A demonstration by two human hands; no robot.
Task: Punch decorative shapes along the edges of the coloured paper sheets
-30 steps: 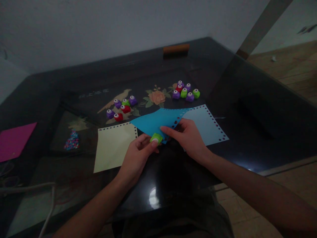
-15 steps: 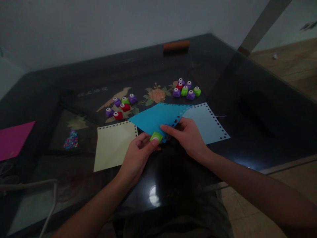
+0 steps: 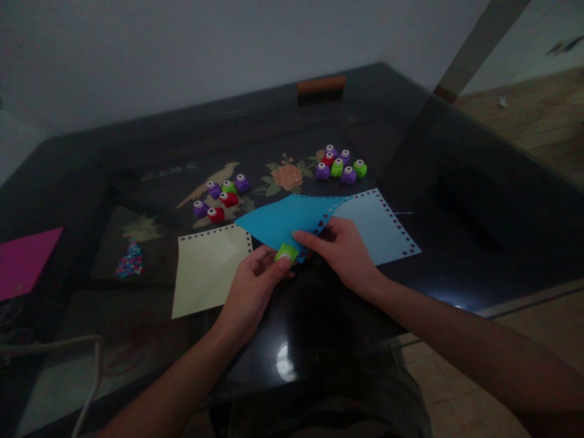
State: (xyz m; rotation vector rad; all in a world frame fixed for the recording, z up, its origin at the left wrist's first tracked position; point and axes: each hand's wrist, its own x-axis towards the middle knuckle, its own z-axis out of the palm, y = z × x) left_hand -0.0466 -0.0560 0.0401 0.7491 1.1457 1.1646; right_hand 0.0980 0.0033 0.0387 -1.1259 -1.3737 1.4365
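My left hand grips a green craft punch, its thumb on the white button. The punch sits at the near corner of a bright blue sheet of paper. Between thumb and fingers, my right hand pinches that sheet by its right side, where a row of punched holes runs along the edge. The sheet is lifted and tilted. A pale yellow sheet with holes along two edges lies to the left, and a light blue sheet, also hole-edged, lies partly under the raised paper.
Several purple, red and green craft punches stand in a left group and a right group. Colourful paper bits are piled at left, near a magenta sheet. A brown cylinder lies at the back; a white cable hangs front left.
Both hands keep their hold on the punch and the blue sheet, almost unmoved. The whole view has shifted slightly.
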